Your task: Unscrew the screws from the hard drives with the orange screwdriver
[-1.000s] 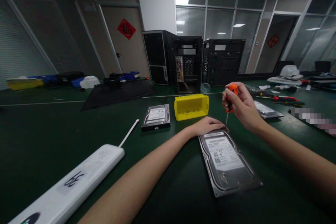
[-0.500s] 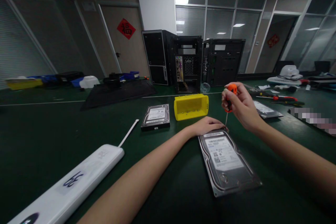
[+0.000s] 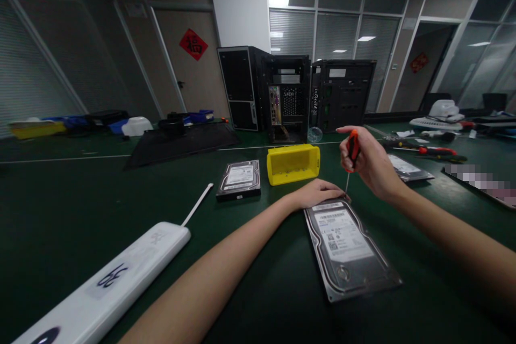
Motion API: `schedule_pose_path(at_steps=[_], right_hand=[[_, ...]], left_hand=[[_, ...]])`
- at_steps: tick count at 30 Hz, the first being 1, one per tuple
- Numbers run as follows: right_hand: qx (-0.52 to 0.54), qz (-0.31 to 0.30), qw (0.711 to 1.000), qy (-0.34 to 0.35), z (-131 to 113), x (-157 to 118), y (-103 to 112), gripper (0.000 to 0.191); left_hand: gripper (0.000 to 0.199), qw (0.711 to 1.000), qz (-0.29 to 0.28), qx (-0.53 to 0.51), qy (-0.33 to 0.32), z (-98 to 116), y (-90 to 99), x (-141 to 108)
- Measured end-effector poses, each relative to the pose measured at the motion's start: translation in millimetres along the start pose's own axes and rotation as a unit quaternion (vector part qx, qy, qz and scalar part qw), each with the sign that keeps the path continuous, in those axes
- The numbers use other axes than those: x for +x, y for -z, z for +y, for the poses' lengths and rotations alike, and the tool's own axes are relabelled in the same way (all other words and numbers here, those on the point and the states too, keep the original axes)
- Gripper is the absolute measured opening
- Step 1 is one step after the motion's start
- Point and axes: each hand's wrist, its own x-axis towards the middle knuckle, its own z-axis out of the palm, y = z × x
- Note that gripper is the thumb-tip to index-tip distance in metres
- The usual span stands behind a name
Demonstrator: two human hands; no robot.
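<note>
A hard drive point(image 3: 349, 242) with a white label lies on the green table, its far end under my left hand point(image 3: 316, 193). The fingers of that hand are closed over the drive's far edge and hold it. My right hand point(image 3: 365, 156) is closed around the orange and black handle of a screwdriver point(image 3: 353, 149), its index finger sticking out to the left. The screwdriver stands nearly upright, its shaft pointing down at the drive's far right corner. The tip is too small to make out beside my left fingertips.
A yellow bin point(image 3: 293, 165) with small bits inside stands behind the drive. Left of it lies a second hard drive point(image 3: 239, 178); another drive point(image 3: 408, 167) is behind my right wrist. A white power strip point(image 3: 116, 279) lies front left. Computer cases point(image 3: 290, 97) stand at the back.
My right hand has shifted its grip on the screwdriver: the index finger, earlier curled at the handle's top, now points outward. The handle appears turned. My left hand and the drive stay put.
</note>
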Motion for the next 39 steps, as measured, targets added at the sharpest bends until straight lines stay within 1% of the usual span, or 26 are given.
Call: schedule_pose_path(at_steps=[3,8,13,20,22,25,27,33,39], right_hand=[[-0.001,0.001,1.0,0.003,0.4,0.4,1.1,0.024],[-0.006,0.022,1.0,0.019,2.5,3.2,3.6,0.015],[-0.006,0.014,1.0,0.009,3.0,3.6,3.7,0.017],[-0.037,0.06,0.997,0.032,3.7,3.0,5.5,0.024],[-0.024,0.055,0.998,0.025,2.7,3.1,5.1,0.024],[0.004,0.028,1.0,0.014,1.2,3.0,3.8,0.028],[0.01,0.019,1.0,0.01,0.7,3.0,3.5,0.027],[0.017,0.029,0.999,0.009,0.4,3.7,5.0,0.019],[-0.012,0.017,1.0,0.009,-1.8,1.8,0.0,0.02]], left_hand=[[0.035,1.0,0.001,0.0,0.004,1.2,-0.5,-0.2],[0.034,1.0,0.001,0.007,0.003,-0.9,-0.4,1.5],[0.035,1.0,-0.004,-0.002,-0.005,-2.8,0.4,1.1],[0.034,1.0,-0.009,-0.019,-0.009,-3.4,0.4,1.0],[0.034,1.0,-0.008,-0.023,-0.003,-3.6,0.5,1.1],[0.032,1.0,-0.007,-0.023,0.003,-3.2,0.5,1.2],[0.032,1.0,-0.009,-0.024,0.0,-2.7,0.4,1.2],[0.033,1.0,-0.006,-0.01,-0.012,-3.4,0.9,1.2],[0.034,1.0,0.002,0.012,0.013,-1.0,0.4,1.3]])
